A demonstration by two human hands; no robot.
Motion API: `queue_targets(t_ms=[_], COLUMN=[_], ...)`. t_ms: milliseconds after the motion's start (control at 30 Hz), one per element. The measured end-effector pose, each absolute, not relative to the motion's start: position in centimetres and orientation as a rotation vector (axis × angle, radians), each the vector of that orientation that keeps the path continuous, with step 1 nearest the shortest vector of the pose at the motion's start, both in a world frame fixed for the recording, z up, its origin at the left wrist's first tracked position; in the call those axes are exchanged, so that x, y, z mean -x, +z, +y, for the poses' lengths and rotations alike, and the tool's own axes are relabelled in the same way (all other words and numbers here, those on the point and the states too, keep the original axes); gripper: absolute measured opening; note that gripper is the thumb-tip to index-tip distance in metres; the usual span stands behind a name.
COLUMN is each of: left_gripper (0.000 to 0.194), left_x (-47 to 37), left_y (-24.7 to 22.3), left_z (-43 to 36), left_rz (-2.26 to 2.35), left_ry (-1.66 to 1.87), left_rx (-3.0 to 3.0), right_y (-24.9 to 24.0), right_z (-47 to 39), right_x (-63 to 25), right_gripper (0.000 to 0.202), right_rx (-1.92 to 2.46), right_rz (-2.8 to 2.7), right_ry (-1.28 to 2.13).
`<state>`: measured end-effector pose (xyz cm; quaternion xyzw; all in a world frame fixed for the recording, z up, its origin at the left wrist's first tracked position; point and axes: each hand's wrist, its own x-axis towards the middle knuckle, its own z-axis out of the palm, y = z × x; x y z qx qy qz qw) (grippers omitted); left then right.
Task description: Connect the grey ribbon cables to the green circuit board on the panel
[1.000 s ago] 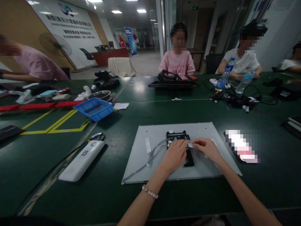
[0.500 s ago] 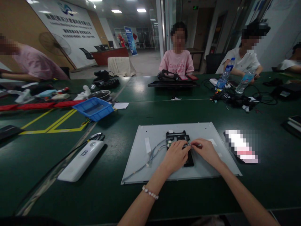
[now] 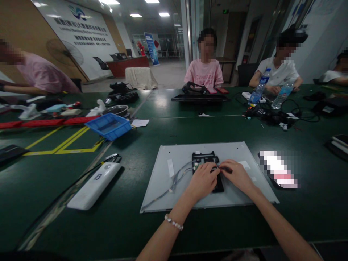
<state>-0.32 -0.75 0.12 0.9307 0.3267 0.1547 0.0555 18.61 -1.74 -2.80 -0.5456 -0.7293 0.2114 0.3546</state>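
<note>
A flat grey metal panel [image 3: 154, 188] lies on the green table in front of me. On its middle sits a black plastic frame [image 3: 219, 186] with electronic parts in it, partly hidden by my hands. Grey cables [image 3: 178, 177] run from the frame's left side to the panel's lower left corner. My left hand [image 3: 204, 178] rests over the frame with its fingers bent and pressed down. Close by, my right hand [image 3: 236, 174] pinches at the frame's right edge, its fingertips meeting those of the left. Whatever lies between the fingertips is too small to make out.
To the left lies a white power bank [image 3: 95, 185] with a black cable. A blue tray [image 3: 110, 127] stands beyond it. At the right is a phone [image 3: 280, 170] with a blurred screen. Two water bottles [image 3: 261, 87] stand farther back, near seated people.
My right hand has shifted very slightly left, towards my left fingertips. The left hand, panel and frame stay where they were.
</note>
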Motion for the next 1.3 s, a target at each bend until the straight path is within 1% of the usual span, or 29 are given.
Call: queue_targets(t_ms=[333,633,833,1000,1300], left_gripper=[0.03,0.03,0.035,0.038,0.035], left_x=[0.39,0.42,0.36,0.4,0.5], left_y=[0.53,0.22,0.3,0.46,0.49], left_z=[-0.98,-0.92,-1.04,-1.11,-0.96], left_rz=[0.991,0.98,0.974,0.963,1.075], left_ry=[0.47,0.473,0.469,0.51,0.598], left_rx=[-2.837,-2.848,-2.857,-2.832,-2.763], right_y=[-2.44,-2.6,-2.62,-2.92,-2.43], right_z=[-1.84,-1.77,-1.78,-1.73,-1.86], right_x=[-18.78,-18.76,-18.84,-19.04,-19.27], right_gripper=[0.019,0.017,0.018,0.016,0.016], right_rx=[1.396,1.388,1.386,1.405,1.405], right_rz=[-1.901,-1.884,-1.869,-1.828,-1.848], right_ry=[0.563,0.572,0.595,0.599,0.601])
